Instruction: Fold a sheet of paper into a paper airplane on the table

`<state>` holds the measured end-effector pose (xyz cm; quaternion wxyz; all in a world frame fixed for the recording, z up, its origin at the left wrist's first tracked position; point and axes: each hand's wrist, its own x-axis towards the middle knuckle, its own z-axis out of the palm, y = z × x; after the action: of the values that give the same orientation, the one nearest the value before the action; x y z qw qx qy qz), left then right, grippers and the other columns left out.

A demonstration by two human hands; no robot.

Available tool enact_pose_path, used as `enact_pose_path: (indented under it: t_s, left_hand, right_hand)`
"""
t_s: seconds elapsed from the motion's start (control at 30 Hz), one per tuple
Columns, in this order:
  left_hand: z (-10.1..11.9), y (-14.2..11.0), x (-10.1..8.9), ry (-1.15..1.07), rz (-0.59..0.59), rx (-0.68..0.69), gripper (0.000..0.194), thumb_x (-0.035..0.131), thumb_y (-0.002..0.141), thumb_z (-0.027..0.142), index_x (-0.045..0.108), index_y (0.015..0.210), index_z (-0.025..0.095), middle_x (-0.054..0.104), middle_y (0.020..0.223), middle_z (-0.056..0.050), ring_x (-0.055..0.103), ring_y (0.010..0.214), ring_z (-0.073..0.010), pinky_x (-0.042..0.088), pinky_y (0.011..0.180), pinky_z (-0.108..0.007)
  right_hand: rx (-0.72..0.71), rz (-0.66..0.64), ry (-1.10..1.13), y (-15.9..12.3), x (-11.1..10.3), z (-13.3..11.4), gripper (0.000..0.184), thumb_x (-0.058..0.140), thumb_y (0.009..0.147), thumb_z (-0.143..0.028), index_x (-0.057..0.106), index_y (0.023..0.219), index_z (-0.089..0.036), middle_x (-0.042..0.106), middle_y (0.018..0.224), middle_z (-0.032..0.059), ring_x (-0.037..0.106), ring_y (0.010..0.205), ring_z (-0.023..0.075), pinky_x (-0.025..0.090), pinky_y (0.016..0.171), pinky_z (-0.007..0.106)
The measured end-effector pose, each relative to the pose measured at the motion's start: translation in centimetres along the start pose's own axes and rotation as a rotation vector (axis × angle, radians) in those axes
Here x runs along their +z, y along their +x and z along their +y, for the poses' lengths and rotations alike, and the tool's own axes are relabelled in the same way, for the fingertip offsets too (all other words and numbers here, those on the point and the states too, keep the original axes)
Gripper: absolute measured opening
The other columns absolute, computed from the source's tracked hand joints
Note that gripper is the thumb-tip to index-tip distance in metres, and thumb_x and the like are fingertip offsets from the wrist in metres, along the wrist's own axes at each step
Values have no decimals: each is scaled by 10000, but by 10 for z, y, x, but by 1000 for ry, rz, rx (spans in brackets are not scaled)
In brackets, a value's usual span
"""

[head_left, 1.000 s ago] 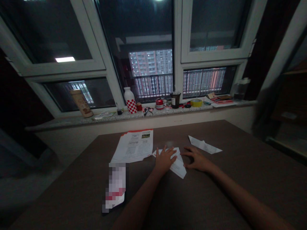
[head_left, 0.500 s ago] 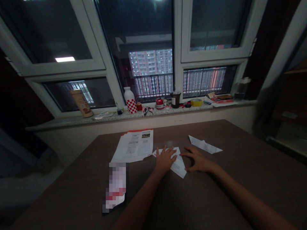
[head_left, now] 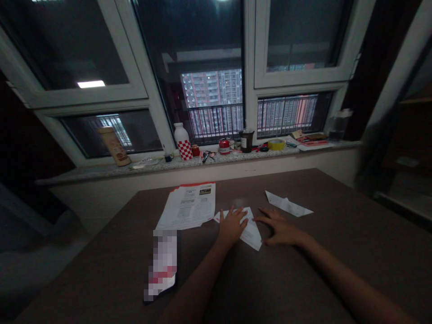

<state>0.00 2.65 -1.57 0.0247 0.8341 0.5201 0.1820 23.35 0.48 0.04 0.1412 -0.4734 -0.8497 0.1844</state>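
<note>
A folded sheet of white paper [head_left: 251, 236] lies on the dark table, partly covered by my left hand. My left hand [head_left: 232, 225] rests flat on it with the fingers spread. At the sheet's right edge is my right hand [head_left: 278, 228], its thumb and fingers apart in a curved shape. Its fingertips are close to the paper's edge; whether they touch it I cannot tell. A second folded paper [head_left: 288, 205], long and pointed at both ends, lies beyond my right hand.
A stack of printed sheets [head_left: 189, 207] lies left of my hands, with a blurred-out phone-like object [head_left: 164, 261] nearer me. Behind the table, the windowsill [head_left: 155, 166] bears a checkered white bottle [head_left: 183, 141], a tan tumbler [head_left: 114, 146], yellow tape [head_left: 276, 144] and a dark cup [head_left: 247, 141].
Almost nothing differs. Both hands keep their place at the folded sheet, which appears shifted very slightly to the left.
</note>
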Motion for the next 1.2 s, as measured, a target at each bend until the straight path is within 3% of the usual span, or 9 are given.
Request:
enact_pose_path:
  t_s: [0.2, 0.37, 0.6, 0.9, 1.2]
  left_hand:
    - [0, 0, -1, 16, 22, 0, 367, 382, 971, 426, 507, 1312, 373, 505, 1418, 24, 375, 1347, -256, 105, 1125, -652]
    - [3, -6, -6, 26, 57, 18, 367, 374, 974, 432, 532, 1295, 350, 545, 1371, -10, 425, 1297, -244, 69, 1139, -636]
    - [-3, -13, -11, -15, -3, 31, 382, 448, 942, 469, 530, 1294, 345, 516, 1397, -17, 396, 1321, -256, 31, 1131, -650]
    - [-16, -12, -15, -119, -199, 89, 483, 551, 879, 467, 483, 1332, 314, 360, 1519, -32, 184, 1446, -267, 44, 1137, -629]
    - [-21, -12, -22, -167, -241, 140, 466, 610, 837, 502, 542, 1273, 349, 347, 1527, -25, 149, 1455, -267, 47, 1141, -610]
  right_hand:
    - [-97, -31, 16, -3, -8, -6, 608, 661, 752, -587, 521, 1318, -414, 270, 1557, -7, 171, 1437, 321, 77, 1151, 572]
    - [-104, 6, 56, -1, -7, -9, 523, 596, 824, -564, 553, 1299, -349, 408, 1486, 13, 205, 1424, 306, 101, 1148, 586]
    - [-96, 109, -11, 3, 1, -2, 419, 535, 883, -389, 557, 1284, -273, 460, 1448, 48, 283, 1394, 283, 154, 1150, 565]
    - [-225, 60, -83, 2, 0, -19, 502, 447, 835, -123, 577, 1274, -330, 501, 1420, -8, 368, 1357, 216, 193, 1153, 494]
    - [-221, 58, -118, 6, 3, -11, 671, 421, 753, -10, 565, 1282, -398, 500, 1420, -19, 432, 1308, 220, 268, 1111, 474]
